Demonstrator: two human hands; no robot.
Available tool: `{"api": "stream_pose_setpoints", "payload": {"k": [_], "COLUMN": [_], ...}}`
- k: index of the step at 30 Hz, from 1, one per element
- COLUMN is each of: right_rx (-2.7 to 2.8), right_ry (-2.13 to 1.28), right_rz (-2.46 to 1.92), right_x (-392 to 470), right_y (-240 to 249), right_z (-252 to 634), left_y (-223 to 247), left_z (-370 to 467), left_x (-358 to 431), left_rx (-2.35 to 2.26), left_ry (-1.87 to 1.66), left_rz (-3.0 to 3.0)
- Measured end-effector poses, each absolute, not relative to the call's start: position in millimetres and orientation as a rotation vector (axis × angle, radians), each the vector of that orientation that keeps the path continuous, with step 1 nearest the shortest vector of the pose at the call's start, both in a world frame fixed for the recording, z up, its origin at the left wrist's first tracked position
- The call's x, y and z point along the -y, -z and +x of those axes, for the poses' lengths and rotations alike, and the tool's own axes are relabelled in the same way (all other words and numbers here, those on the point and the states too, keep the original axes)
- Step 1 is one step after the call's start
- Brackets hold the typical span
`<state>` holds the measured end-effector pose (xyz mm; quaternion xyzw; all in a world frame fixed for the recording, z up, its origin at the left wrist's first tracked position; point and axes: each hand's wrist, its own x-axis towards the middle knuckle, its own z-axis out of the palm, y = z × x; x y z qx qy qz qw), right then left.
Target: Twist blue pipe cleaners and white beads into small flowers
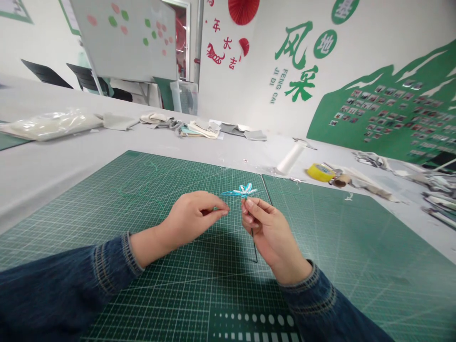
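Beyond green cutting mat (107,218), seeing cloth scraps (206,129), white roll (292,157); above mat, pinching blue flower (245,191) by stem (254,249) in right hand (265,225), holding left hand (190,213) with fingertips (221,215) narrowly parted.

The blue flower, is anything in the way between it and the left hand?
Nothing visible stands between the left hand and the blue flower. There is just a small gap by the fingertips. The right hand grips the dark stem below the petals, so it doesn't block that side.
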<state>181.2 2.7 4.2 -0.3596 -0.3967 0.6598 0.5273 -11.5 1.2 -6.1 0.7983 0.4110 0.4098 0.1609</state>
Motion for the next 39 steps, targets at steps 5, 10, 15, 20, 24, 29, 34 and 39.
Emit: {"api": "stream_pose_setpoints", "payload": {"k": [5, 10, 15, 20, 24, 29, 34, 39], "right_rx": [0.959, 1.099, 1.308, 1.657, 1.947, 2.157, 2.282, 2.275], "right_ry": [-1.559, -1.354, -1.143, -0.636, -0.190, 0.139, 0.165, -0.006], "right_rz": [-0.880, -0.973, -1.091, -1.193, -1.047, -0.979, -0.844, -0.739], "right_x": [-2.5, -2.1, -0.9, 5.6, 11.8, 13.6, 13.2, 13.2], "right_y": [-4.2, -1.7, -0.8, -5.9, -5.6, -0.7, -1.7, -5.2], "right_z": [179.9, 180.4, 183.2, 183.8, 183.0, 183.1, 183.7, 184.6], "left_y": [-1.3, -13.2, -23.1, -27.9, -31.9, -29.6, -21.7, -22.5], "left_z": [-17.2, -17.0, -17.1, -17.7, -17.1, -17.7, -21.5, -27.0], "left_x": [9.4, 15.8, 20.1, 21.2, 23.6, 21.8, 9.4, -6.1], "left_rx": [-1.022, -0.962, -0.947, -0.926, -0.905, -0.917, -1.271, -1.335], "left_ry": [-1.256, -1.307, -1.309, -1.331, -1.339, -1.301, -1.262, -1.037], "left_rz": [3.156, 3.368, 3.421, 3.405, 3.425, 3.444, 2.876, 2.164]}}
